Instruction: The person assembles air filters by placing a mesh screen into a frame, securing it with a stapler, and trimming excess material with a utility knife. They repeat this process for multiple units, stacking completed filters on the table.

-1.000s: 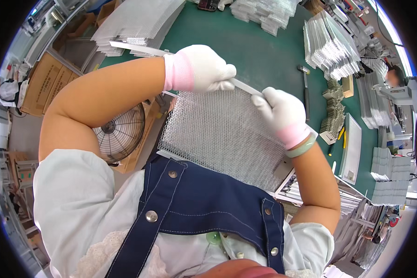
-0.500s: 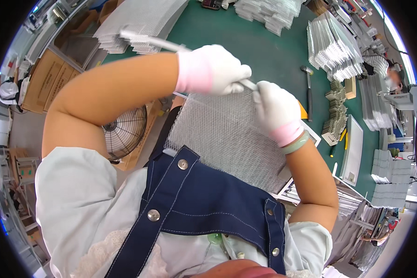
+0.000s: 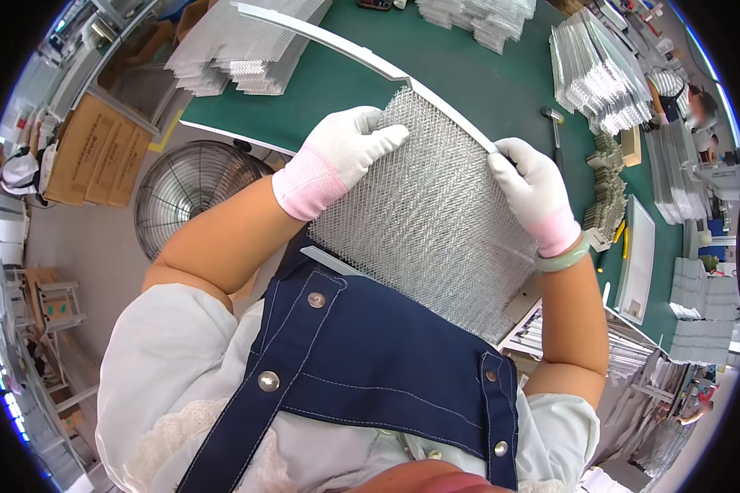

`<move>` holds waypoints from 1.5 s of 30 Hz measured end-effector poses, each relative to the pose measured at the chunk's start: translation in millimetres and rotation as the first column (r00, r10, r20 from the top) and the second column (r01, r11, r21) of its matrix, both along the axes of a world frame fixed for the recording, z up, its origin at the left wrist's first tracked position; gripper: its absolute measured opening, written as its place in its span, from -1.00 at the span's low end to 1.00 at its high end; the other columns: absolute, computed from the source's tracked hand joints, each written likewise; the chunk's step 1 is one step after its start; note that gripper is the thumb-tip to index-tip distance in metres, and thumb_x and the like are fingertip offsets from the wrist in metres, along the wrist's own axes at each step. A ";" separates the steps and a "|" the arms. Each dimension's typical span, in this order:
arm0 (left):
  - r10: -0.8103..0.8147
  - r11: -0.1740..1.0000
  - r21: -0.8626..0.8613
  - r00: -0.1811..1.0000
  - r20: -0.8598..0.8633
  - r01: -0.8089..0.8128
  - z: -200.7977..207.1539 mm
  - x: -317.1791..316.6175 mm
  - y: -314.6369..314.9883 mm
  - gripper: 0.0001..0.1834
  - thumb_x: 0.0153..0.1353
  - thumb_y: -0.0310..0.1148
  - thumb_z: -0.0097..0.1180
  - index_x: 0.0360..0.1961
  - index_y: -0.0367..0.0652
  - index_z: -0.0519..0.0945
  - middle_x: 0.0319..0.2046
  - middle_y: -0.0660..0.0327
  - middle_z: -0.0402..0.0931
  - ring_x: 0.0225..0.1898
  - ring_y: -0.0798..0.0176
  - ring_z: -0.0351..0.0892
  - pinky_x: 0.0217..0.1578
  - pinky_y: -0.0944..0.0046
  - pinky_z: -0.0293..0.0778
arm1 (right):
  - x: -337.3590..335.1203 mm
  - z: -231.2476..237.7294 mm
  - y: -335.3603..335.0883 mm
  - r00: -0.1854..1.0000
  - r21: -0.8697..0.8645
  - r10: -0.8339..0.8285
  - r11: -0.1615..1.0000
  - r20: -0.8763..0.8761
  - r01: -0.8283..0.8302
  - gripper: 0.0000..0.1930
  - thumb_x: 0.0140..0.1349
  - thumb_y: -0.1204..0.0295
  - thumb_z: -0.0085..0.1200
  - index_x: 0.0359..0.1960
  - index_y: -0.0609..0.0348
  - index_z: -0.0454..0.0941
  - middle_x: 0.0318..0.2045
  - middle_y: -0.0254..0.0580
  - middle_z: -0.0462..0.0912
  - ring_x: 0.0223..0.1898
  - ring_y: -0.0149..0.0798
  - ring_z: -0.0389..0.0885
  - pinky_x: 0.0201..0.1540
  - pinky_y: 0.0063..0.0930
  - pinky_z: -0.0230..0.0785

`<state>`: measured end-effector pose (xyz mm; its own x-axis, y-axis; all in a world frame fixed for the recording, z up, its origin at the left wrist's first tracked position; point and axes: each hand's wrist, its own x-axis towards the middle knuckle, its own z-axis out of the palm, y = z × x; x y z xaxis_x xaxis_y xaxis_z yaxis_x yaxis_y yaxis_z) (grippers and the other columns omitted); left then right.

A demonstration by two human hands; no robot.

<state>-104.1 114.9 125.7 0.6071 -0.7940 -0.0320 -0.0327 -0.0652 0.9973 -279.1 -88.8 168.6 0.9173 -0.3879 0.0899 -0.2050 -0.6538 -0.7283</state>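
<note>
A silvery wire mesh sheet point(image 3: 432, 214) stands tilted up in front of my apron. Along its far edge lies a long white frame strip point(image 3: 452, 112), which bends at a notch by the mesh's far left corner and sticks out to the upper left. My white-gloved left hand point(image 3: 341, 156) is closed on the mesh's left edge, thumb on the near face. At the far right corner, my gloved right hand point(image 3: 534, 189) pinches the strip's end and the mesh edge. Another white strip point(image 3: 329, 260) shows at the sheet's near edge, against the apron.
Mesh sheets lie in stacks point(image 3: 242, 49) on the green table point(image 3: 469, 74), with more at the back and right. A hammer point(image 3: 555, 131), metal pieces point(image 3: 607, 189) and a white panel point(image 3: 635, 263) are at right. A floor fan point(image 3: 193, 185) stands left, near cardboard boxes point(image 3: 90, 148).
My hands have moved apart, the left one down from the strip to the mesh edge. The mesh is tilted up higher, and the strip now lies along its far edge.
</note>
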 end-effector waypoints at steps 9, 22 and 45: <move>-0.069 0.965 0.263 0.964 0.258 -0.001 13.5 -0.6 -3.4 -0.65 0.34 -0.25 0.19 -0.03 -0.32 0.57 -0.24 0.18 0.62 -0.19 0.35 0.57 -0.09 0.34 0.46 | 3.5 -20.6 8.0 0.993 -0.528 -0.073 0.842 0.089 0.109 -0.61 0.40 0.12 0.00 -0.50 0.13 0.43 -0.65 0.00 0.48 -0.54 0.09 0.54 -0.43 -0.09 0.37; -0.623 0.757 0.605 -0.007 0.782 0.246 66.8 21.4 -69.1 -0.72 0.42 -0.13 -0.05 -0.19 -0.11 0.54 -0.44 0.08 0.58 -0.34 -0.03 0.62 -0.27 0.03 0.51 | -6.1 -13.6 3.9 0.990 -0.578 0.052 0.816 0.130 0.033 -0.67 0.37 0.13 0.03 -0.44 0.10 0.49 -0.61 -0.07 0.54 -0.52 0.05 0.58 -0.42 -0.13 0.41; -0.695 0.710 0.623 0.181 0.696 0.330 47.5 58.2 -52.8 -0.75 0.38 -0.22 0.00 -0.15 -0.17 0.56 -0.40 0.04 0.60 -0.30 -0.03 0.63 -0.22 0.05 0.53 | -13.7 -15.9 -24.7 0.978 0.085 0.130 0.989 -0.161 -0.118 -0.69 0.37 0.22 0.06 -0.23 0.26 0.60 -0.40 0.02 0.64 -0.28 -0.06 0.64 -0.20 -0.29 0.45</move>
